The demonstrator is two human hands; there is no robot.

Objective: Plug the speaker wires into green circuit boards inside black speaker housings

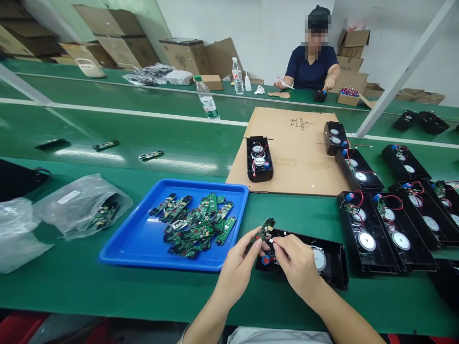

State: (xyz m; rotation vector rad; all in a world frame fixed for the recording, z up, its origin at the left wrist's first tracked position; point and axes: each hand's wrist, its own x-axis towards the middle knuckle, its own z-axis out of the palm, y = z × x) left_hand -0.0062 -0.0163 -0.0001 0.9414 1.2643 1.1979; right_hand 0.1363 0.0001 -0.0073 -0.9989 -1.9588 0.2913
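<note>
My left hand point(239, 265) is closed on a small green circuit board point(264, 231), held tilted above a black speaker housing point(337, 260). Between thumb and fingertips of my right hand point(299, 263) is a small white wire connector point(271, 241), close beside the board's edge; whether it touches the board I cannot tell. The housing lies on the green table under both hands, with a round silver speaker point(319, 258) and a blue-and-red round part point(266, 260) showing. My hands hide the rest of its inside.
To the left, a blue tray point(122, 243) bears a heap of circuit boards, and a plastic bag point(77, 205) holds more. Several speaker housings point(369, 234) stand at right. Behind lies a cardboard sheet point(290, 177) with one housing point(260, 160). A co-worker point(311, 67) sits opposite.
</note>
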